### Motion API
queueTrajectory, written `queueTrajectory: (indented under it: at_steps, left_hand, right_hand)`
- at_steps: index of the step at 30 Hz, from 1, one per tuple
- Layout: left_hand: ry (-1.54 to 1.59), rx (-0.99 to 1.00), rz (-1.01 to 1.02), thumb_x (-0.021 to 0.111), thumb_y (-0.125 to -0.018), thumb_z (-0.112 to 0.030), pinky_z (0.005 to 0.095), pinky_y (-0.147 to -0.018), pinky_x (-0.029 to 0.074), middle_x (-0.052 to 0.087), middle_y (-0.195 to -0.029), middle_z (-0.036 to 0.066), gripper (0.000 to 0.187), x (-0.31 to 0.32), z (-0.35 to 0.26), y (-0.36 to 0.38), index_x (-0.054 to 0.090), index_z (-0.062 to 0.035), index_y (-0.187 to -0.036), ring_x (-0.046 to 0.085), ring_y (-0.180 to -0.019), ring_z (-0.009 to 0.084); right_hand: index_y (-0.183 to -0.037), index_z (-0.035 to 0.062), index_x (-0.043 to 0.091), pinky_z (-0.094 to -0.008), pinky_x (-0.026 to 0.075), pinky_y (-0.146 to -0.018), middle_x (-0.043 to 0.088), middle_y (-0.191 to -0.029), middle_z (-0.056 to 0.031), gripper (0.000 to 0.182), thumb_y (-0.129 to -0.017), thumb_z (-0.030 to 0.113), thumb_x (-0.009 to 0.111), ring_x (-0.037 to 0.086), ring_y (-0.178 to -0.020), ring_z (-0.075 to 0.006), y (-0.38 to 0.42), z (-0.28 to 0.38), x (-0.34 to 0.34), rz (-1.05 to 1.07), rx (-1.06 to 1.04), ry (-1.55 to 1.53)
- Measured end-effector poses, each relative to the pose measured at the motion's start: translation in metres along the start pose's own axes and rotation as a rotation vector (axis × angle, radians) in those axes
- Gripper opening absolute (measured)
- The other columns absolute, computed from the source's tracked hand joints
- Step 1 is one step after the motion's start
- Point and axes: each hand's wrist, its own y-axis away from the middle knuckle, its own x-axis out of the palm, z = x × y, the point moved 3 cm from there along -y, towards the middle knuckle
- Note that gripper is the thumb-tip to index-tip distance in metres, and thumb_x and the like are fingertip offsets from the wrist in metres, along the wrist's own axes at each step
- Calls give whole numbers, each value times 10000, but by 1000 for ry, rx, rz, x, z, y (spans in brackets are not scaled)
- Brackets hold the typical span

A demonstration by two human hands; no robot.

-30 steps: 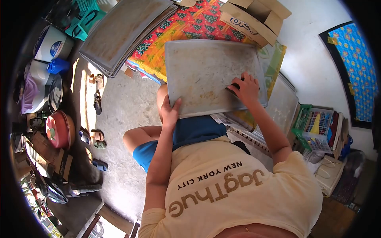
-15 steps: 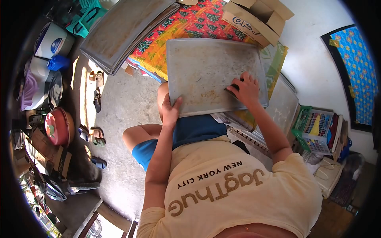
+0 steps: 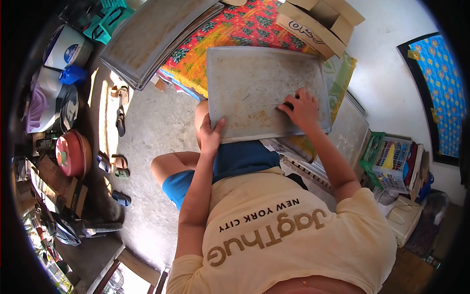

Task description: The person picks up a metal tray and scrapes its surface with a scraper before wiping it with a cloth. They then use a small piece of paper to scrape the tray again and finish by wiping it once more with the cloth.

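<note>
A grey metal baking tray (image 3: 264, 88) with brownish stains rests across my lap, its far side over the table edge. My left hand (image 3: 211, 137) grips the near left corner, thumb on top and fingers underneath. On the right half of the tray, my right hand (image 3: 304, 110) presses down with curled fingers around a small dark pad-like thing (image 3: 289, 105). The fingers mostly hide it, so its exact kind cannot be made out.
A stack of similar trays (image 3: 156, 36) lies at the back left on a table with a red and yellow patterned cloth (image 3: 249, 24). Behind stands an open cardboard box (image 3: 313, 29). More trays (image 3: 350, 122) lean at right, near a plastic basket (image 3: 389, 157). Slippers (image 3: 120, 161) lie on the floor.
My right hand and the dark thing have shifted very slightly left on the tray. My left hand keeps its grip on the corner.
</note>
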Motion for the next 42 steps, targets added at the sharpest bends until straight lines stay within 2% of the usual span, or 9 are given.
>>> queueTrajectory:
  at_steps: [3, 6, 12, 18, 21, 24, 30, 36, 42]
  left_hand:
    - [-31, -18, -1, 677, -915, -98, 287, -917, 460, 670, -1114, 108, 363, 0, -2, -1, 569, 34, -1235, 604, -1024, 171]
    - [-11, -6, -11, 677, -914, -100, 288, -919, 460, 670, -1112, 110, 371, 0, -1, 1, 567, 35, -1241, 605, -1024, 173]
    - [-13, -2, -3, 680, -913, -109, 290, -920, 462, 672, -1107, 116, 382, -2, 7, -3, 566, 37, -1247, 606, -1026, 175]
    - [-24, 5, -4, 676, -912, -99, 293, -906, 471, 674, -1101, 113, 368, -1, 1, -1, 573, 39, -1238, 609, -1013, 173]
    - [-15, -12, -12, 675, -910, -89, 293, -900, 474, 676, -1092, 113, 356, -1, -1, 0, 577, 42, -1226, 610, -1009, 171]
    - [-60, 4, -25, 675, -909, -87, 290, -889, 479, 679, -1078, 109, 340, 0, -7, 2, 583, 43, -1210, 614, -994, 167]
    - [28, -10, 14, 667, -919, -167, 285, -912, 460, 665, -1104, 89, 369, 0, -2, 1, 596, 26, -1225, 595, -1009, 147]
    - [68, -51, -1, 598, -986, -187, 246, -811, 471, 674, -989, 41, 274, -4, 6, -1, 612, 27, -1157, 583, -902, 87]
    - [160, -61, 12, 575, -1001, -191, 245, -803, 467, 673, -980, 33, 256, -5, 19, -3, 628, 25, -1127, 573, -890, 83]
  right_hand:
    - [-836, 224, 702, -418, 392, -795, 526, -970, -36, 246, -749, 445, 764, 542, -959, -251, 1, 6, 3, 8, -29, -20]
    - [-834, 224, 700, -417, 393, -797, 529, -977, -34, 241, -754, 442, 763, 541, -965, -256, -10, -22, 6, -24, 140, 36]
    - [-860, 236, 709, -424, 388, -797, 523, -990, -31, 231, -782, 449, 753, 542, -962, -259, -9, -14, 9, -17, 86, 42]
    - [-830, 233, 706, -413, 404, -781, 526, -978, -20, 223, -739, 423, 777, 542, -962, -245, -11, -1, 6, -34, 8, 35]
    - [-829, 234, 706, -403, 401, -776, 521, -971, -19, 228, -727, 424, 781, 540, -950, -240, -16, -11, 9, -78, 88, 55]
    - [-827, 233, 706, -401, 392, -769, 515, -964, -15, 235, -717, 425, 786, 534, -937, -236, -9, 18, 5, -46, -62, -39]
    - [-817, 223, 695, -409, 384, -768, 515, -955, -14, 235, -716, 413, 789, 530, -923, -238, -13, 48, 1, -23, -67, -110]
    - [-807, 216, 687, -403, 369, -778, 507, -938, -5, 248, -728, 432, 778, 517, -912, -231, -23, 86, 1, -21, -229, -221]
    - [-817, 208, 669, -384, 366, -764, 495, -908, 5, 276, -670, 401, 802, 522, -903, -210, -33, 112, 2, 6, -391, -205]
